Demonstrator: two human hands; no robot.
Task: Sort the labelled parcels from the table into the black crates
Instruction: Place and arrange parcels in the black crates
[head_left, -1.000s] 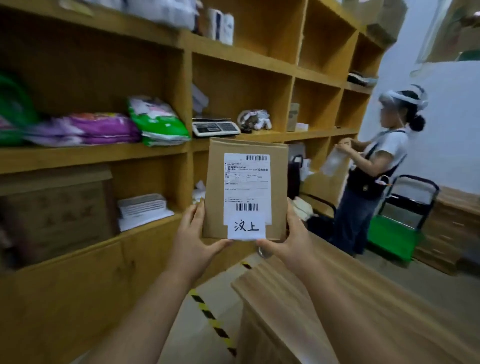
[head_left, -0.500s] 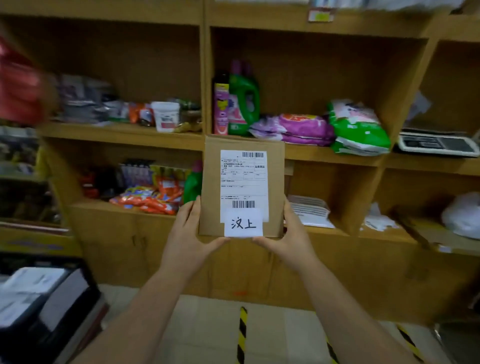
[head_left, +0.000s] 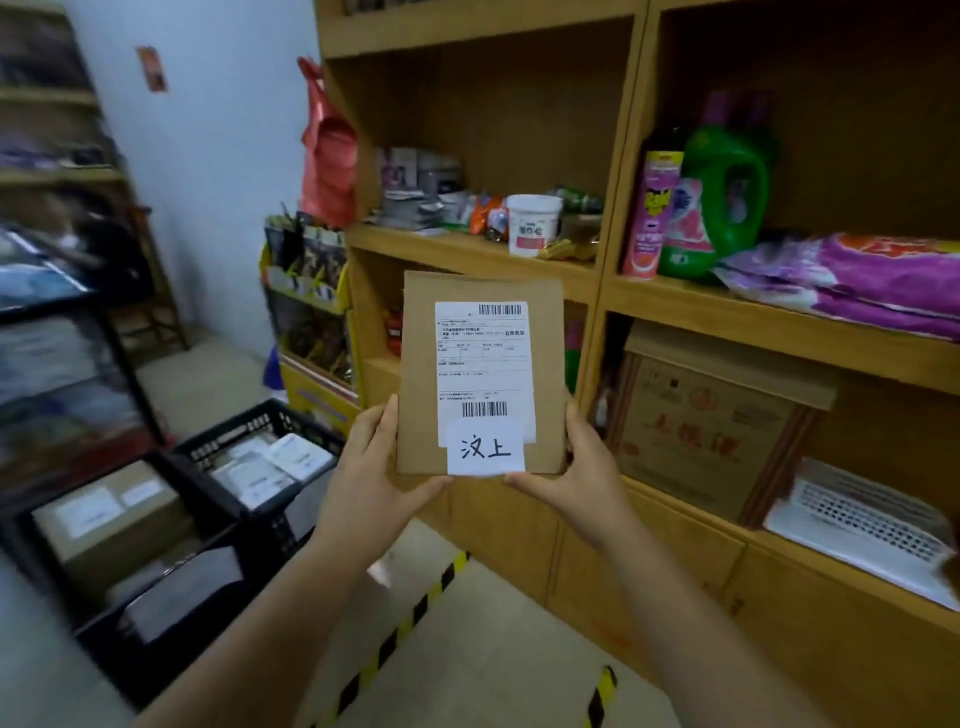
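Both hands grip a brown parcel (head_left: 480, 371) upright in front of the wooden shelves (head_left: 597, 291), the left hand (head_left: 371, 470) and right hand (head_left: 584, 467) pinching its bottom corners, black crates (head_left: 208, 499) lower left.

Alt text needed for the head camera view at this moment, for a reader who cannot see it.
Both hands, left hand and right hand, hold a flat brown parcel upright by its lower corners, its white shipping label and a handwritten slip facing the camera. Black crates already holding parcels sit low on the left; stocked wooden shelves stand behind.
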